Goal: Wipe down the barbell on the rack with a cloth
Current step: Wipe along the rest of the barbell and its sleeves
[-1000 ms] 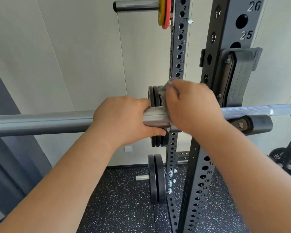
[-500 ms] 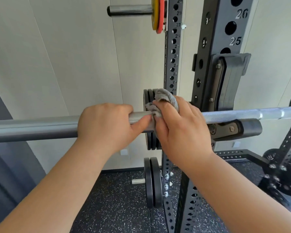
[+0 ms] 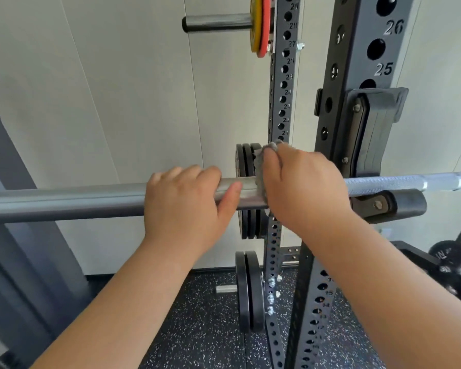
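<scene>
While the left hand [image 3: 186, 203] clasps the heavy, rigid barbell [image 3: 64, 201], the right hand [image 3: 301, 187] wraps the soft cloth [image 3: 260, 166] around its sleeve.

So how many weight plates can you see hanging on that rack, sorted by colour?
Black round plates: 5, three on the middle peg and two on the lower peg
Yellow round plate: 1
Red round plate: 1
Total: 7
</scene>
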### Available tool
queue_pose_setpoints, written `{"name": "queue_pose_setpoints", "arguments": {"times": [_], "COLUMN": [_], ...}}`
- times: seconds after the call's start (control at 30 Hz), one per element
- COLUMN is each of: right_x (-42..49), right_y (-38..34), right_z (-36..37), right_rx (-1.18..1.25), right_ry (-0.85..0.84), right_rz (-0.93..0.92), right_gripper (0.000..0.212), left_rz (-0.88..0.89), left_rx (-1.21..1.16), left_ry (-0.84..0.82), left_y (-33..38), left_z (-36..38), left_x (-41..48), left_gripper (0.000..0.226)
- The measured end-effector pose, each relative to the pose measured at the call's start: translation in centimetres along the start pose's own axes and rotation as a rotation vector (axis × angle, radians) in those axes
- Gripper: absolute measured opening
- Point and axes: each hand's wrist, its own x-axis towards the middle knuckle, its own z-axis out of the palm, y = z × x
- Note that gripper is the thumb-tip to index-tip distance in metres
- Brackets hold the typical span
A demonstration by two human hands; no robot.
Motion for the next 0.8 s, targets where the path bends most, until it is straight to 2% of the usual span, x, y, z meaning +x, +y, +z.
{"name": "queue_pose_setpoints", "arguments": {"times": [0.07, 0.13, 0.23, 0.33, 0.47, 0.57, 0.63, 0.7, 0.8], "right_x": [-1.9, -3.9, -4.6, -4.1, -5.3, -6.3, -6.4, -6.0, -5.0], "right_y": [0.6, 2.5, 4.7, 4.0, 4.2, 5.2, 5.4, 4.8, 3.7], "right_z": [0.5, 0.9, 0.9, 1.6, 1.5, 0.8, 0.7, 1.2, 1.6], "right_rx": [-0.044, -0.027, -0.138, -0.134, -0.026, -0.104, -0.178, -0.221, -0.238], "right_ry": [0.062, 0.068, 0.172, 0.239, 0.179, 0.105, 0.093, 0.109, 0.153], "right_rz": [-0.082, -0.068, -0.019, 0.08, 0.019, -0.085, -0.074, -0.014, 0.064], "right_gripper": [0.044, 0.053, 0.051, 0.042, 0.045, 0.04, 0.031, 0.023, 0.019], "left_rz": [-0.024, -0.044, -0.072, -0.068, -0.071, -0.133, -0.177, -0.153, -0.032], "left_rx": [0.032, 0.071, 0.111, 0.127, 0.082, -0.015, -0.072, -0.052, -0.031], "left_ry": [-0.02, -0.049, -0.11, -0.135, -0.204, -0.405, -0.489, -0.383, -0.056], "left_y": [0.0, 0.3, 0.4, 0.6, 0.6, 0.3, 0.2, 0.3, 0.6], "left_z": [-0.1, -0.6, -0.7, -0.8, -1.3, -1.9, -2.0, -1.9, -1.4], "left_x": [0.7, 1.4, 2.0, 2.4, 3.0, 4.7, 5.4, 4.8, 2.5], "left_gripper": [0.051, 0.06, 0.063, 0.064, 0.067, 0.071, 0.07, 0.067, 0.054]}}
